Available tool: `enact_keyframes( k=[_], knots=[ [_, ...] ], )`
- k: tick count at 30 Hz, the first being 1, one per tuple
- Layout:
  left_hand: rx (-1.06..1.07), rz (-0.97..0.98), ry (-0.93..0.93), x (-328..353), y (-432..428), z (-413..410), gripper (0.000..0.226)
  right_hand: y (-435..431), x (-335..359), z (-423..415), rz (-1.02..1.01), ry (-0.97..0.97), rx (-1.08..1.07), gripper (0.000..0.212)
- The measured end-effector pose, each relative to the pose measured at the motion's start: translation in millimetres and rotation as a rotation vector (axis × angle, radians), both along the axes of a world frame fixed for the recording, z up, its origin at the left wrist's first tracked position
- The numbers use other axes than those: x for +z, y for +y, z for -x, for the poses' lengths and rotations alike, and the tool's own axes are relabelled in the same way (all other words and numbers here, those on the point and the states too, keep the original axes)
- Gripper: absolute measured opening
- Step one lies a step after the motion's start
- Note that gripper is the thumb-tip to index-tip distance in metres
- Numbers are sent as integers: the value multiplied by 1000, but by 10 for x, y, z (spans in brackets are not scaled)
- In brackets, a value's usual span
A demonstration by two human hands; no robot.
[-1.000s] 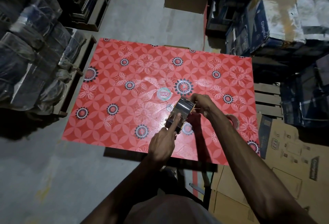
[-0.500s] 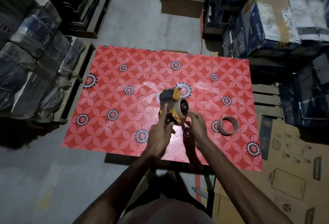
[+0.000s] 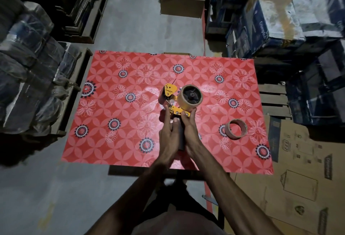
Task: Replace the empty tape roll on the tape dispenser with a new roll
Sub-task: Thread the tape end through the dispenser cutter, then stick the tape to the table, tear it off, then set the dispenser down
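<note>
A yellow and black tape dispenser (image 3: 172, 102) is held upright above the red patterned table (image 3: 115, 122). A brown tape roll (image 3: 189, 98) sits on its black hub, the open side facing me. My left hand (image 3: 169, 137) wraps the dark handle from the left. My right hand (image 3: 189, 132) grips the handle from the right, its fingertips on the yellow frame under the roll. A second brown roll (image 3: 235, 129), thin-walled like a bare core, lies on the table to the right of my hands.
Wrapped bundles on a pallet (image 3: 31, 78) stand left of the table. Stacked cartons (image 3: 291, 20) rise on the right, and flattened cardboard (image 3: 298, 178) lies at the lower right. A brown box (image 3: 182, 1) sits on the floor beyond the table's far edge.
The dispenser has been turned and raised so the roll's open side faces me. Both hands have shifted down onto the handle. The loose roll on the table has not moved.
</note>
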State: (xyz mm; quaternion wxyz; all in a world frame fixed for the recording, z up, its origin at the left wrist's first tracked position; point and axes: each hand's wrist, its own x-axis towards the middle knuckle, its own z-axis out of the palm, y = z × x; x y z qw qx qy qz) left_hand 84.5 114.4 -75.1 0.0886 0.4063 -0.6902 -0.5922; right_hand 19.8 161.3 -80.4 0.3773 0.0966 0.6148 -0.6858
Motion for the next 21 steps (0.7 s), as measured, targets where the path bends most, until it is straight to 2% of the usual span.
enact_keyframes(
  k=[3,5,8,10,13,14,16,18,21],
  knots=[
    [20,75,4,34,39,-1,54,-42,86,-69,-60,98,46,91],
    [29,91,18,-48,49,-38,52,-23,124,-114,-64,170,47,85],
    [39,113,-83,-322,78,-40,52,6,195,-184,-184,306,132,83],
    [170,121,-136,-523,120,55,47,20,209,-200,-307,371,183,84],
    [418,-35,-148,-510,171,151,45,42,159,-201,-436,444,234,87],
    [403,-34,-125,-462,181,133,51,53,168,-192,-448,458,225,86],
    [223,35,-24,-387,155,10,62,106,162,-154,-435,494,187,77],
    [76,-35,75,-376,86,-93,56,159,127,-104,-464,547,158,63],
    [20,-165,187,-511,7,-144,48,229,63,-59,-539,648,132,46]
  ],
)
